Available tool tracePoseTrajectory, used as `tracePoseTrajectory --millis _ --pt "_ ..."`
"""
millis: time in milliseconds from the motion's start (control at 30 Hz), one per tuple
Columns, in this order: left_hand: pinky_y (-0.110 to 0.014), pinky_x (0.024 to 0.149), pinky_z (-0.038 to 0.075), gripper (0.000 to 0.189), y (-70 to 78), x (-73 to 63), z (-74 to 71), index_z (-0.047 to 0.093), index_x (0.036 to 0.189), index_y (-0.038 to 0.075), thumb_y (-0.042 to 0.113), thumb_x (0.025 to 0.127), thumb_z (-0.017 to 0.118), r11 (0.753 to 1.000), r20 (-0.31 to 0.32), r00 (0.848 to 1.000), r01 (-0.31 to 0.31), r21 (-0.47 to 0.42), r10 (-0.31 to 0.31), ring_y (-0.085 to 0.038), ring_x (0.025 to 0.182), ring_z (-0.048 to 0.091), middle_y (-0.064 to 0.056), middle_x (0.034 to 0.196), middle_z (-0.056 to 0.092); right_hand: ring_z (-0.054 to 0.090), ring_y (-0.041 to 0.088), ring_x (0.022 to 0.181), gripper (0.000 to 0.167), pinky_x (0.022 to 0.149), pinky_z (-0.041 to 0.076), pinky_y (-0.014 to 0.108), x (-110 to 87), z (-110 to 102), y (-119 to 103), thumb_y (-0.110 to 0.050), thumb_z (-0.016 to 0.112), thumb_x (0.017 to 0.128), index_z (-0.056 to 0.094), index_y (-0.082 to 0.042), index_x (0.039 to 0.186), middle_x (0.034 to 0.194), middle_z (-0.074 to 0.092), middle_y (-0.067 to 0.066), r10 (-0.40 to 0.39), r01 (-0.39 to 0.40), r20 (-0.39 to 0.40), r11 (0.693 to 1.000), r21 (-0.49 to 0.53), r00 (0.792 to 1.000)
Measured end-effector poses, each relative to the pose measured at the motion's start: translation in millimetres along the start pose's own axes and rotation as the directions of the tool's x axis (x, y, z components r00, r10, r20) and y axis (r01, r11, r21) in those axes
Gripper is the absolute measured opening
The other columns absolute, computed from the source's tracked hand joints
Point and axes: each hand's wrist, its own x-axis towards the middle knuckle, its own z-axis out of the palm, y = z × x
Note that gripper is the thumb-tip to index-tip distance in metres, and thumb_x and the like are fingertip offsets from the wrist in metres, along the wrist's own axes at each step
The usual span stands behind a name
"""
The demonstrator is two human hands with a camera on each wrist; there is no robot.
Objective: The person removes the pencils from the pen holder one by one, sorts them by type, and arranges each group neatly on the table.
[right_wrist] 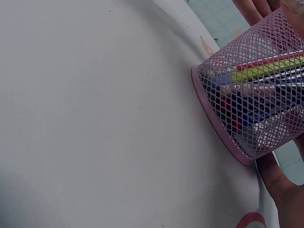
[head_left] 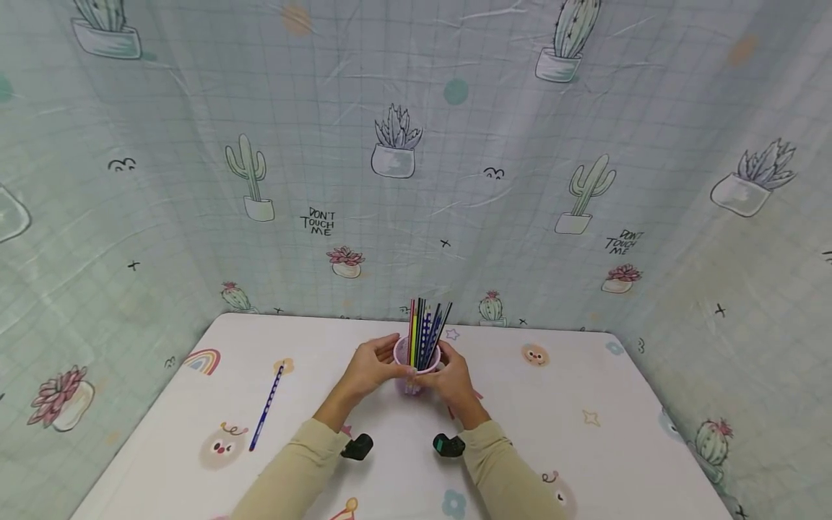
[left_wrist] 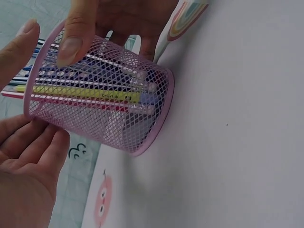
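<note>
A pink mesh pencil cup [head_left: 408, 385] stands upright between both hands, towards the back of the table. My left hand [head_left: 369, 370] holds it from the left, thumb at the front of the rim. From the right, my right hand [head_left: 455, 379] grips the other side, its thumb also near the front rim. Several pencils [head_left: 425, 336] stick up out of the cup, mostly dark or blue. Through the mesh in the left wrist view a yellow pencil [left_wrist: 76, 91] and a red one show. Whether the cup's base touches the table, I cannot tell.
A blue patterned pencil [head_left: 266, 408] lies alone on the left side of the white table [head_left: 520, 419], which bears printed pictures. A cactus-print cloth [head_left: 442, 202] hangs behind and at both sides. A black device [head_left: 357, 447] sits at the left wrist, another [head_left: 448, 445] at the right.
</note>
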Motion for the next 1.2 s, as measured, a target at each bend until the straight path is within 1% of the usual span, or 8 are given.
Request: tracePoseTrajectory --millis 67,233,400,633,800,900,1033,1200 --pt "-0.045 0.116 0.046 0.093 -0.8 1.4 3.9 0.041 0.155 -0.008 0.016 0.08 0.091 1.0 0.001 1.0 -0.019 0.024 0.019 -0.041 0.144 0.052 -0.025 0.158 0.048 0.062 0.036 0.133 0.084 0.117 0.047 0.055 0.1 0.0 -0.2 -0.012 0.097 0.071 0.057 -0.005 0.144 0.138 0.068 0.018 0.017 -0.017 -0.004 1.0 0.016 1.0" --pt "-0.047 0.119 0.043 0.098 -1.2 3.9 11.1 0.039 0.157 -0.005 0.016 0.078 0.093 0.998 -0.011 1.0 -0.024 0.065 0.024 -0.038 0.145 0.051 -0.023 0.157 0.05 0.061 0.036 0.134 0.081 0.118 0.045 0.056 -0.3 0.5 0.3 -0.011 0.095 0.073 0.057 -0.005 0.144 0.14 0.066 0.018 0.039 -0.039 -0.01 0.999 0.031 0.999" --pt "-0.048 0.118 0.045 0.098 -1.6 3.9 13.0 0.041 0.157 -0.002 0.017 0.077 0.094 0.995 -0.009 1.0 -0.027 0.095 0.028 -0.036 0.143 0.055 -0.021 0.154 0.055 0.06 0.038 0.136 0.081 0.119 0.044 0.057 -0.6 -0.2 0.3 -0.01 0.094 0.074 0.056 -0.005 0.145 0.142 0.065 0.019 0.028 -0.028 0.0 1.0 -0.007 1.0" --pt "-0.047 0.12 0.044 0.095 -4.3 4.6 12.9 0.044 0.156 0.0 0.02 0.077 0.094 0.993 0.001 0.999 -0.05 0.109 0.05 -0.034 0.142 0.056 -0.019 0.153 0.057 0.056 0.037 0.141 0.082 0.117 0.047 0.053 -1.4 -9.4 -3.9 -0.014 0.092 0.079 0.051 -0.009 0.15 0.148 0.06 0.016 0.039 -0.038 0.104 0.999 -0.013 0.994" --pt "-0.048 0.119 0.045 0.096 -4.8 2.5 12.2 0.045 0.156 0.004 0.029 0.078 0.094 0.989 -0.001 0.999 -0.035 0.141 0.035 -0.033 0.143 0.056 -0.016 0.152 0.058 0.056 0.038 0.14 0.084 0.114 0.05 0.049 -3.6 -18.9 -7.5 -0.003 0.089 0.079 0.05 -0.009 0.152 0.149 0.059 0.017 0.026 -0.026 0.159 1.0 -0.007 0.987" --pt "-0.048 0.118 0.046 0.095 -5.3 1.9 12.2 0.047 0.156 0.006 0.031 0.077 0.094 0.989 -0.002 0.999 -0.043 0.14 0.044 -0.031 0.141 0.057 -0.013 0.151 0.06 0.056 0.039 0.139 0.084 0.115 0.05 0.05 -4.2 -25.6 -9.5 0.001 0.089 0.077 0.051 -0.007 0.152 0.15 0.058 0.017 0.029 -0.03 0.16 1.0 0.0 0.987" --pt "-0.046 0.118 0.047 0.092 -6.3 1.5 13.3 0.049 0.155 0.008 0.03 0.077 0.094 0.992 0.003 0.998 -0.056 0.115 0.056 -0.028 0.139 0.059 -0.01 0.148 0.063 0.056 0.038 0.139 0.079 0.116 0.049 0.052 -3.4 -35.4 -11.3 -0.003 0.09 0.078 0.054 -0.006 0.149 0.15 0.059 0.016 0.032 -0.033 0.148 0.999 0.009 0.988" --pt "-0.048 0.118 0.047 0.09 -7.6 2.6 14.7 0.049 0.154 0.006 0.025 0.078 0.094 0.992 -0.004 0.998 -0.065 0.106 0.066 -0.029 0.138 0.06 -0.013 0.146 0.064 0.055 0.039 0.141 0.075 0.117 0.048 0.053 0.6 -47.5 -14.5 -0.003 0.086 0.083 0.051 -0.002 0.15 0.151 0.057 0.019 0.006 -0.016 0.144 0.998 0.062 0.99"
